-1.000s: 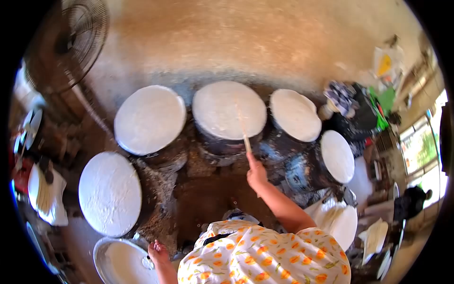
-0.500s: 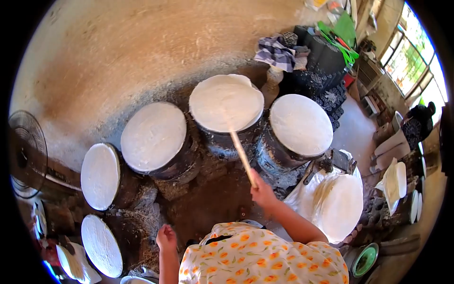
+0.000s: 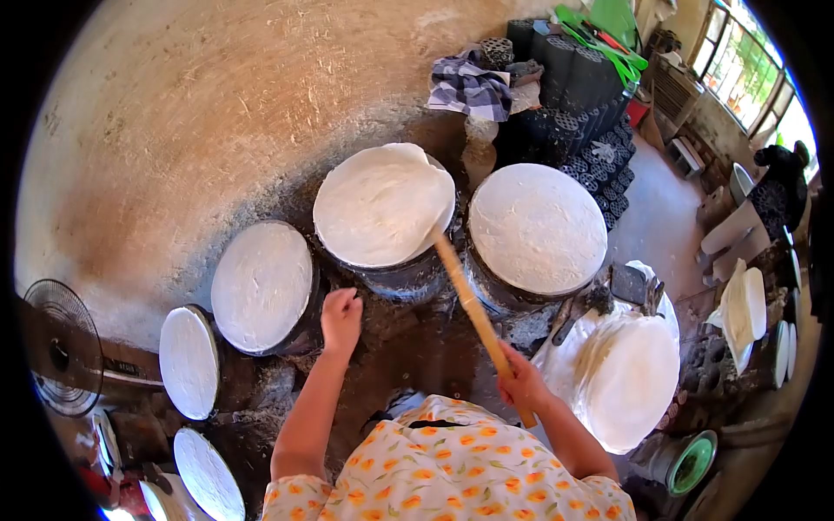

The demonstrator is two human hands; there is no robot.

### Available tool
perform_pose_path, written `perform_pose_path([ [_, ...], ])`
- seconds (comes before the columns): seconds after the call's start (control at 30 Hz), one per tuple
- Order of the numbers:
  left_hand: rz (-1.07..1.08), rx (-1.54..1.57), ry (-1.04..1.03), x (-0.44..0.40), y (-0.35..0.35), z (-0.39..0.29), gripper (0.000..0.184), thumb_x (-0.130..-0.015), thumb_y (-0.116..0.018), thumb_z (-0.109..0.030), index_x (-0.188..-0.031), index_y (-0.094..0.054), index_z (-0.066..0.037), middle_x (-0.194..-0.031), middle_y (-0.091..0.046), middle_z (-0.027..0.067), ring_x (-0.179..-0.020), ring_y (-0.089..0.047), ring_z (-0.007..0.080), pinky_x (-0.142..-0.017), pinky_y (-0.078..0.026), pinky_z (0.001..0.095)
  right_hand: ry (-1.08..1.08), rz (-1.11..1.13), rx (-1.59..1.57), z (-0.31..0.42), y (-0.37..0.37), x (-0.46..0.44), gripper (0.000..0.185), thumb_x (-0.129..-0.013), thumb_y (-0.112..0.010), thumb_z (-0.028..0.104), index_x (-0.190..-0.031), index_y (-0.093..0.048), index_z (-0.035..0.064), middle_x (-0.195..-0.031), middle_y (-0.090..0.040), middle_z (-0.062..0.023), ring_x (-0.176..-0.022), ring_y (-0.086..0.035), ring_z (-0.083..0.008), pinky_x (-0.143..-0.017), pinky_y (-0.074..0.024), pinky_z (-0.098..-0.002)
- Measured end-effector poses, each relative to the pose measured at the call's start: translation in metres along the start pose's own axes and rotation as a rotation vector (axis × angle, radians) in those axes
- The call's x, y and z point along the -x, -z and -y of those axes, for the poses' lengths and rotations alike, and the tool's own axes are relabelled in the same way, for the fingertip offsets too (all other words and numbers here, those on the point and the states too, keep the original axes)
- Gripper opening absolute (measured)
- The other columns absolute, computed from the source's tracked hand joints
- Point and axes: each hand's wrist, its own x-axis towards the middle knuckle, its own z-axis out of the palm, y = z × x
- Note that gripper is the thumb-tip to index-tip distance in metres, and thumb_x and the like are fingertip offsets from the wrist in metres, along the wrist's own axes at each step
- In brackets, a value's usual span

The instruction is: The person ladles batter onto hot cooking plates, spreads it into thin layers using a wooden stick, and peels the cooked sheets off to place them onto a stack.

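Observation:
My right hand [image 3: 521,382] is closed around a long wooden stick [image 3: 469,304]. The stick's far end meets the lower right edge of a thin white round sheet [image 3: 382,204] on the middle drum-shaped stove [image 3: 395,280]. That sheet sits off-centre, leaving a strip of the top bare at the right. My left hand [image 3: 341,317] is raised in front of this stove, its fingers curled with nothing visible in them. To the right is another stove with a white round top [image 3: 539,227]; to the left is a similar white round [image 3: 262,286].
A stack of white sheets [image 3: 630,382] lies on plastic at my right. Black honeycomb briquettes [image 3: 599,165] are piled behind, beside a checked cloth [image 3: 469,87]. More white rounds [image 3: 189,363] and a fan [image 3: 61,347] stand at left. A person [image 3: 738,234] is at far right.
My left hand has risen forward toward the middle stove. My right hand has drawn back and to the right, shifting the stick's tip from mid-sheet to the sheet's right edge. The view has shifted.

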Motion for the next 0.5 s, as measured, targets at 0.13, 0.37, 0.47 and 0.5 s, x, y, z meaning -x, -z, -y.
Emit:
perform_pose_path([
  [0.13, 0.100, -0.232, -0.011, -0.050, -0.054, -0.017, 0.043, -0.075, -0.068, -0.020, -0.108, -0.057, 0.004, -0.120, -0.050, 0.0169, -0.114, -0.045, 0.0351, -0.097, -0.036, 0.0436, -0.038, 0.026, 0.132, 0.008, -0.017, 0.008, 0.067, -0.084, -0.054, 0.002, -0.143, -0.034, 0.0258, -0.069, -0.053, -0.0009, -0.053, -0.048, -0.0093, -0.052, -0.0433, -0.0255],
  [0.37, 0.330, -0.513, -0.238, -0.104, -0.104, 0.003, 0.036, -0.074, -0.063, -0.014, -0.107, -0.057, 0.001, -0.118, -0.051, 0.0158, -0.112, -0.047, 0.0331, -0.092, -0.039, 0.0419, -0.014, -0.121, 0.428, 0.007, -0.032, 0.024, 0.066, -0.083, -0.056, 0.006, -0.142, -0.035, 0.0268, -0.073, -0.058, -0.0054, -0.057, -0.054, -0.0115, -0.057, -0.0478, -0.0281],
  [0.47, 0.242, -0.299, -0.307, -0.136, -0.116, 0.049, 0.024, -0.075, -0.057, -0.009, -0.097, -0.059, 0.000, -0.105, -0.057, 0.0160, -0.102, -0.053, 0.0336, -0.087, -0.042, 0.0432, -0.026, -0.231, 0.341, 0.001, -0.041, 0.026, 0.064, -0.083, -0.055, 0.007, -0.141, -0.036, 0.0270, -0.074, -0.060, -0.0060, -0.058, -0.055, -0.0129, -0.059, -0.0485, -0.0292],
  [0.5, 0.134, -0.209, -0.311, -0.146, -0.092, 0.022, 0.016, -0.077, -0.052, -0.008, -0.088, -0.060, 0.000, -0.097, -0.060, 0.0165, -0.093, -0.056, 0.0341, -0.085, -0.043, 0.0438, -0.038, -0.270, 0.315, -0.001, -0.045, 0.025, 0.064, -0.083, -0.056, 0.007, -0.141, -0.036, 0.0267, -0.075, -0.060, -0.0065, -0.060, -0.056, -0.0139, -0.060, -0.0483, -0.0291],
])
